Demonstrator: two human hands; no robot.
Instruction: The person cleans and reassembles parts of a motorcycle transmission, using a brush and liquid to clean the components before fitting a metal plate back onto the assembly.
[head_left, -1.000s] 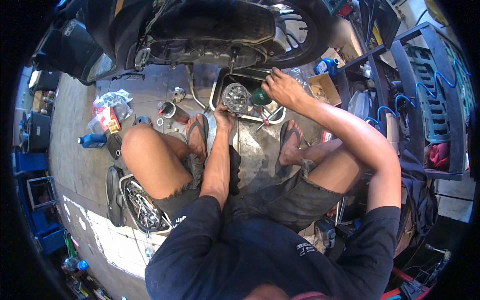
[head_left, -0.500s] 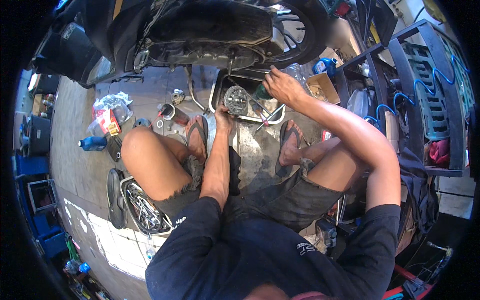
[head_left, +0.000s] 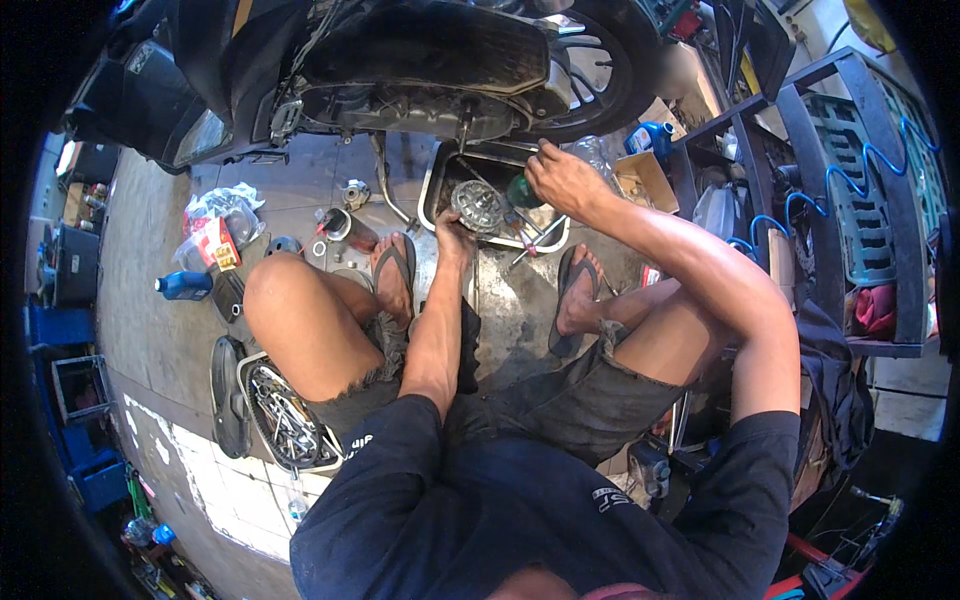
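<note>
My left hand (head_left: 455, 236) grips a round, finned metal engine part (head_left: 478, 207) by its near left edge, over a rectangular metal tray (head_left: 428, 190). Farther right, my right hand (head_left: 566, 178) is closed around a tilted plastic bottle (head_left: 596, 152). Clear plastic shows beyond the hand and a green end shows on its left, close to the metal part; the middle is hidden by my fingers. In the tray, beside the part, lies a tool with a red section (head_left: 530, 241).
A scooter (head_left: 420, 60) with its wheel stands at the far side. A metal pipe (head_left: 388, 178), an open can (head_left: 338, 224), a blue bottle (head_left: 184, 286) and plastic bags (head_left: 222, 215) lie on the floor. A tool tray (head_left: 290, 415) is by my left knee; a dark rack (head_left: 795, 130) stands right.
The metal part in my left hand has lowered slightly toward me and turned its face more upward. My right hand has shifted slightly nearer with the bottle.
</note>
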